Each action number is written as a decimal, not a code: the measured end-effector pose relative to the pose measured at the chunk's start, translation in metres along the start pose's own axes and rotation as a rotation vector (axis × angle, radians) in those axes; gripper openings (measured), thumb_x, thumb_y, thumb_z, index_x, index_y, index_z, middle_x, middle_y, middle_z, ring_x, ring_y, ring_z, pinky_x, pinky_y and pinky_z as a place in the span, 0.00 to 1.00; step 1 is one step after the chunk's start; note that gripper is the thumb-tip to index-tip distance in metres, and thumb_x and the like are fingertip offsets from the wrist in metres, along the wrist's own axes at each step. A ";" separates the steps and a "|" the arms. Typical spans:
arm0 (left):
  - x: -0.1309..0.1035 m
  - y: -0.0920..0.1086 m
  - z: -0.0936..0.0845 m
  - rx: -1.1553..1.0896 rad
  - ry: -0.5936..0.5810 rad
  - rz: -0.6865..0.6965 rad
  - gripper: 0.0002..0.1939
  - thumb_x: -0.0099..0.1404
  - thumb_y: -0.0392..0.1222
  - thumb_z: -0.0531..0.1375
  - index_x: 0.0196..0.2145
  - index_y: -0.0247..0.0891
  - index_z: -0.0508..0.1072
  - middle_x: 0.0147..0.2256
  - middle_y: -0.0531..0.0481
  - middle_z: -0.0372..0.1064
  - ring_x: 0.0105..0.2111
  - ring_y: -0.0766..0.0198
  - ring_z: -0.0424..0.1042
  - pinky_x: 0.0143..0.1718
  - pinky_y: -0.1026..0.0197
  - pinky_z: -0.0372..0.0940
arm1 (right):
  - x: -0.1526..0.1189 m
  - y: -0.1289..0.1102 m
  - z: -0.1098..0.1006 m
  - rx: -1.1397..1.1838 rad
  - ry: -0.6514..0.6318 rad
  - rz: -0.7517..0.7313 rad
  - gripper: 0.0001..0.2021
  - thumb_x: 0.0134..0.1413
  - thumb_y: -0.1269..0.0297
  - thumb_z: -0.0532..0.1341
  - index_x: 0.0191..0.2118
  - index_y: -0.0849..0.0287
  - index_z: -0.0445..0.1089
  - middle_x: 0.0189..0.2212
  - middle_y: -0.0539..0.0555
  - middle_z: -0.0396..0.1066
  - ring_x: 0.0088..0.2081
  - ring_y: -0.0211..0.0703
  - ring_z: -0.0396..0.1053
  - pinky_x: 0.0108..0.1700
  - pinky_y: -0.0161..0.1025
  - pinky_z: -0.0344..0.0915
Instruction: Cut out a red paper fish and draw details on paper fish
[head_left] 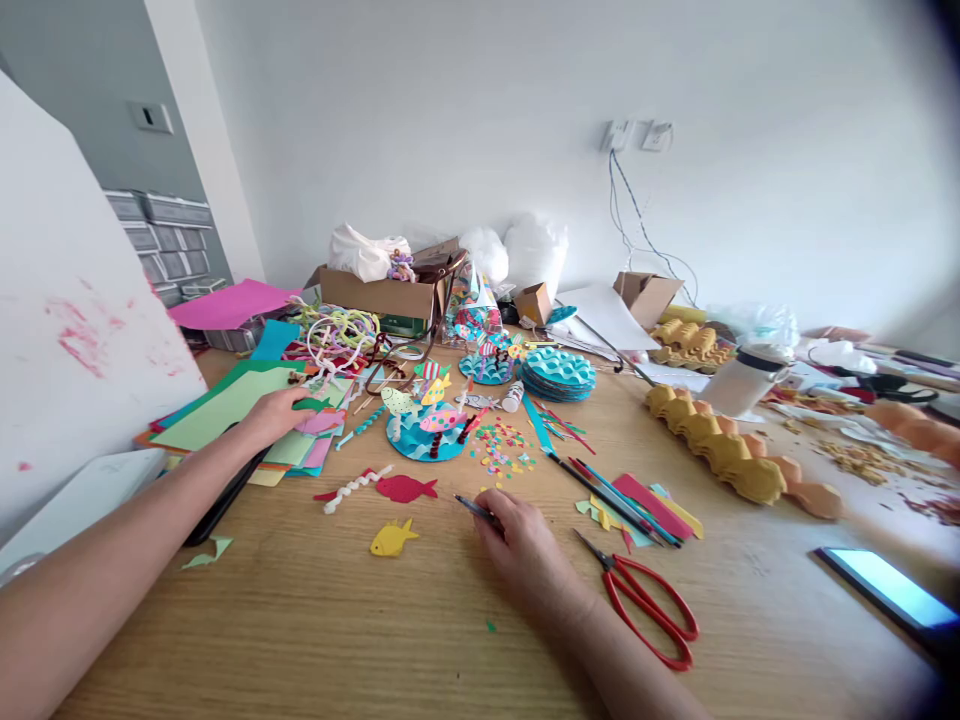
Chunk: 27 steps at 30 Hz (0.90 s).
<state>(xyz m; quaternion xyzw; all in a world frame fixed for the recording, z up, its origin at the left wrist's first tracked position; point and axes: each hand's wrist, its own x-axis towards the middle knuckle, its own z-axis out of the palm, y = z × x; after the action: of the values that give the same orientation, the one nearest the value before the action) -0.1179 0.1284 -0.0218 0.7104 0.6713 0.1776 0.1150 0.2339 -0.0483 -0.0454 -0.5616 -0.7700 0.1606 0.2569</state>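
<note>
Over the stack of coloured paper on the left, my left hand (276, 415) has its fingers closed at a small dark green paper cutout (311, 404). My right hand (517, 540) rests on the table and grips a dark pen (476, 508), tip pointing left. Between the hands lie a red paper fish (406, 488) and a yellow paper fish (394, 538). A white twisted pipe cleaner (356, 489) touches the red one's side. Behind them, several decorated paper fish (442, 420) stand on a blue wavy disc (409, 445).
Red-handled scissors (649, 610) lie right of my right hand, near several coloured pencils (615, 500). Farther back are paper confetti (502, 445), stacked blue discs (559, 375) and yellow egg-carton strips (712, 445). A phone (892, 595) is at the right edge.
</note>
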 end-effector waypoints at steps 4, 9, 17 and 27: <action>-0.003 0.000 -0.009 -0.012 -0.028 -0.033 0.17 0.67 0.46 0.59 0.50 0.36 0.69 0.50 0.45 0.68 0.46 0.53 0.71 0.45 0.47 0.69 | 0.000 -0.001 0.000 -0.002 -0.006 -0.003 0.08 0.58 0.75 0.53 0.33 0.60 0.68 0.28 0.53 0.70 0.30 0.40 0.66 0.33 0.33 0.57; -0.006 0.007 -0.021 -0.053 -0.029 -0.047 0.17 0.67 0.46 0.59 0.51 0.36 0.69 0.51 0.45 0.67 0.47 0.53 0.70 0.46 0.47 0.69 | -0.001 0.000 0.001 0.002 -0.003 -0.001 0.08 0.58 0.75 0.54 0.33 0.61 0.68 0.28 0.54 0.71 0.30 0.40 0.66 0.32 0.33 0.56; -0.042 0.044 -0.033 -0.181 -0.363 0.154 0.16 0.61 0.44 0.61 0.46 0.39 0.71 0.37 0.52 0.72 0.35 0.61 0.72 0.35 0.58 0.69 | -0.001 0.001 -0.002 -0.017 -0.028 0.023 0.08 0.56 0.76 0.53 0.32 0.60 0.67 0.28 0.53 0.71 0.29 0.39 0.65 0.31 0.33 0.55; -0.096 0.068 -0.004 -0.087 -0.630 0.296 0.16 0.51 0.47 0.58 0.39 0.48 0.74 0.25 0.57 0.70 0.25 0.61 0.71 0.24 0.64 0.63 | -0.002 0.002 -0.002 -0.047 -0.051 0.032 0.08 0.55 0.77 0.53 0.33 0.60 0.68 0.29 0.54 0.72 0.30 0.40 0.66 0.32 0.33 0.54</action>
<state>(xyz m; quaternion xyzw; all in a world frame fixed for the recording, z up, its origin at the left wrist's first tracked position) -0.0605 0.0277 -0.0003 0.8145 0.4842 -0.0072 0.3194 0.2365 -0.0494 -0.0450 -0.5755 -0.7707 0.1607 0.2214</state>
